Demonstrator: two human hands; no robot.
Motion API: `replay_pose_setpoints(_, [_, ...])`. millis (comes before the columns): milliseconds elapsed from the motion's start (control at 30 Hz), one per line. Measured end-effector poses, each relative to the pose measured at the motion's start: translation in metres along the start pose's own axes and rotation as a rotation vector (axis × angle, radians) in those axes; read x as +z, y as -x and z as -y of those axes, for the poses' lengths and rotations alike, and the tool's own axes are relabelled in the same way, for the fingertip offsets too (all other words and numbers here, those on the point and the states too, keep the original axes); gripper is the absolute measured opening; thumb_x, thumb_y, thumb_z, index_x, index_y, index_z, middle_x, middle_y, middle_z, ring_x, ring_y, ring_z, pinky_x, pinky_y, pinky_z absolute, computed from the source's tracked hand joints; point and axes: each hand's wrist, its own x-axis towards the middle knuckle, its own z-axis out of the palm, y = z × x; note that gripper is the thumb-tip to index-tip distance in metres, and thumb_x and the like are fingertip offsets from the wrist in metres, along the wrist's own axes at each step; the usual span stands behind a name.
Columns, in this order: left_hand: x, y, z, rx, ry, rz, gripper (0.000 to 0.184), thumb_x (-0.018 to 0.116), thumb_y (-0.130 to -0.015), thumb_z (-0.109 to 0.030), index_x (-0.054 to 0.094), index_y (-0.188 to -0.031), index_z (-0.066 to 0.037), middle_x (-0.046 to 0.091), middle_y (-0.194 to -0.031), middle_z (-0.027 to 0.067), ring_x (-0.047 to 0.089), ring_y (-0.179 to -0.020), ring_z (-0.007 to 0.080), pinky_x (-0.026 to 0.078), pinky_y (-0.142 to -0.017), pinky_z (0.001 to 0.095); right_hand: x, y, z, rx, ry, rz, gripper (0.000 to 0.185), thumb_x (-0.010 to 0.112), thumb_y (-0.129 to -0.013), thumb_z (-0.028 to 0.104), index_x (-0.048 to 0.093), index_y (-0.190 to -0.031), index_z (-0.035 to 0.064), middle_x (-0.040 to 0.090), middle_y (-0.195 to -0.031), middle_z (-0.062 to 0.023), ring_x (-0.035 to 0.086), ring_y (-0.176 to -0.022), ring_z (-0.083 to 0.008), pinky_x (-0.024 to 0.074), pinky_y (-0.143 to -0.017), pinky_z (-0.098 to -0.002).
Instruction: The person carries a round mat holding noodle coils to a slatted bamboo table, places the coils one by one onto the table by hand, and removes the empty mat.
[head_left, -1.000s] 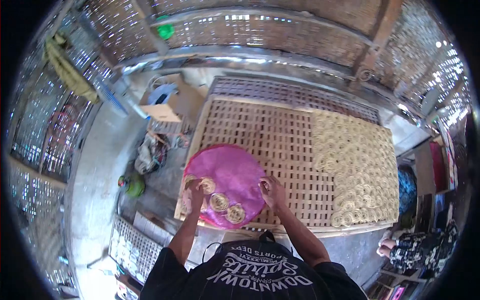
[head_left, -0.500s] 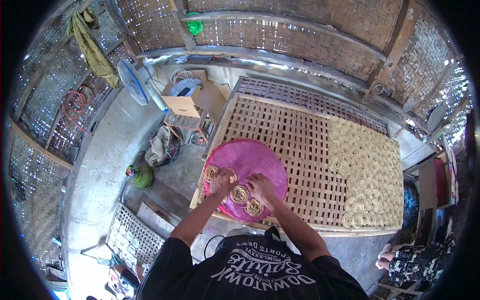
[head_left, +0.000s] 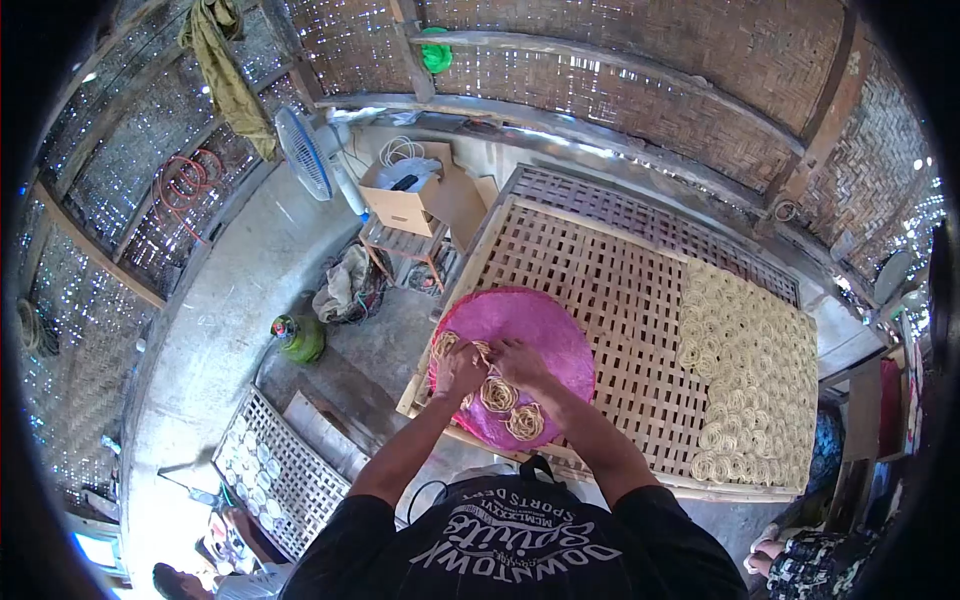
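Observation:
On the round pink tray (head_left: 560, 350) lie several coiled, pale-yellow noodle nests, among them one noodle nest (head_left: 498, 394) in the middle and another (head_left: 525, 423) nearer the front. My left hand (head_left: 461, 370) is closed over a noodle nest (head_left: 483, 351) at the tray's left side, its fingers curled around the edge. Close beside it, my right hand (head_left: 520, 364) has bent fingers pointing down toward the same nest. What lies under the right fingertips is hidden.
The tray rests on a slatted bamboo rack (head_left: 620, 350), its right part covered with rows of noodle nests (head_left: 750, 380). A fan (head_left: 305, 155), cardboard box (head_left: 410, 205) and green gas cylinder (head_left: 300, 340) stand left. Another person (head_left: 235, 580) is at lower left; someone's legs (head_left: 810, 560) show lower right.
My right hand has moved left, closer to my left hand and the nest there. The whole view has shifted, and more of the person at lower left shows.

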Motion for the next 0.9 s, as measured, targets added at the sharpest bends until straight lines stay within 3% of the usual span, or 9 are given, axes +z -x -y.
replay_pose_setpoints(167, [-0.014, 0.011, -0.003, -0.056, 0.005, 0.086, 0.018, 0.073, -0.070, -0.021, 0.068, -0.082, -0.009, 0.063, -0.097, 0.0103, 0.061, -0.096, 0.0332, 0.051, -0.085, 0.0455, 0.001, -0.005, -0.018, -0.273, 0.114, -0.008, 0.027, 0.058, -0.087, 0.024, 0.066, -0.108, 0.0095, 0.060, -0.114, -0.0084, 0.060, -0.105, -0.0271, 0.0480, -0.095, -0.0406])
replay_pose_setpoints(267, [-0.021, 0.012, -0.022, -0.008, -0.091, 0.053, 0.025, 0.076, -0.069, -0.025, 0.069, -0.088, -0.009, 0.063, -0.098, 0.0100, 0.060, -0.099, 0.0333, 0.051, -0.085, 0.0458, -0.001, -0.006, -0.018, -0.192, -0.041, -0.145, 0.030, 0.061, -0.085, 0.025, 0.065, -0.109, 0.0070, 0.060, -0.116, -0.0092, 0.059, -0.108, -0.0288, 0.0483, -0.094, -0.0415])
replay_pose_setpoints(400, [0.001, 0.014, -0.001, -0.013, -0.015, 0.013, 0.023, 0.071, -0.076, -0.022, 0.067, -0.094, -0.008, 0.062, -0.100, 0.0114, 0.060, -0.099, 0.0349, 0.052, -0.080, 0.0455, 0.008, -0.014, -0.028, -0.087, -0.145, -0.047, 0.035, 0.065, -0.083, 0.024, 0.063, -0.113, 0.0063, 0.060, -0.120, -0.0120, 0.059, -0.109, -0.0311, 0.0485, -0.095, -0.0419])
replay_pose_setpoints(533, [-0.008, -0.001, 0.004, -0.175, -0.012, 0.018, 0.019, 0.067, -0.078, -0.018, 0.069, -0.094, -0.009, 0.068, -0.092, 0.0145, 0.065, -0.085, 0.0373, 0.053, -0.074, 0.0469, -0.002, -0.014, -0.024, -0.073, -0.259, -0.103, 0.036, 0.066, -0.082, 0.023, 0.063, -0.115, 0.0061, 0.063, -0.116, -0.0141, 0.060, -0.108, -0.0318, 0.0484, -0.095, -0.0414])
replay_pose_setpoints(567, [-0.009, -0.009, 0.010, -0.112, 0.021, -0.004, 0.018, 0.067, -0.080, -0.019, 0.069, -0.096, -0.011, 0.069, -0.090, 0.0158, 0.066, -0.084, 0.0371, 0.053, -0.075, 0.0463, -0.013, -0.015, -0.018, -0.067, -0.325, -0.105, 0.036, 0.066, -0.083, 0.022, 0.063, -0.114, 0.0061, 0.064, -0.114, -0.0146, 0.061, -0.107, -0.0318, 0.0484, -0.095, -0.0414])
replay_pose_setpoints(667, [0.017, -0.024, 0.041, -0.185, 0.256, 0.011, 0.016, 0.070, -0.081, -0.018, 0.069, -0.095, -0.009, 0.069, -0.089, 0.0147, 0.068, -0.084, 0.0322, 0.054, -0.074, 0.0415, 0.007, -0.026, -0.016, 0.214, -0.541, -0.169, 0.030, 0.065, -0.087, 0.023, 0.065, -0.111, 0.0050, 0.067, -0.108, -0.0145, 0.063, -0.103, -0.0296, 0.0499, -0.092, -0.0412])
replay_pose_setpoints(733, [-0.028, -0.050, -0.015, -0.299, 0.395, 0.097, 0.017, 0.072, -0.082, -0.016, 0.068, -0.094, -0.005, 0.070, -0.086, 0.0111, 0.069, -0.081, 0.0224, 0.054, -0.072, 0.0351, -0.004, -0.026, -0.020, 0.357, -1.006, -0.197, 0.030, 0.066, -0.091, 0.026, 0.065, -0.109, 0.0031, 0.068, -0.105, -0.0120, 0.065, -0.094, -0.0236, 0.0516, -0.084, -0.0385])
replay_pose_setpoints(833, [0.043, -0.065, 0.020, -0.374, 0.809, 0.166, 0.020, 0.074, -0.080, -0.013, 0.068, -0.096, -0.003, 0.070, -0.086, 0.0070, 0.067, -0.081, 0.0152, 0.053, -0.072, 0.0304, -0.014, -0.010, -0.030, 0.573, -1.123, -0.268, 0.027, 0.068, -0.091, 0.023, 0.066, -0.106, 0.0003, 0.069, -0.098, -0.0077, 0.063, -0.086, -0.0177, 0.0507, -0.077, -0.0334])
replay_pose_setpoints(900, [0.055, -0.077, -0.013, -0.218, 0.811, 0.248, 0.022, 0.074, -0.081, -0.014, 0.068, -0.098, -0.003, 0.070, -0.087, 0.0058, 0.066, -0.081, 0.0147, 0.053, -0.072, 0.0299, -0.019, 0.012, -0.042, 0.644, -1.266, -0.348, 0.025, 0.069, -0.091, 0.019, 0.066, -0.106, -0.0004, 0.068, -0.096, -0.0062, 0.062, -0.086, -0.0158, 0.0500, -0.075, -0.0317])
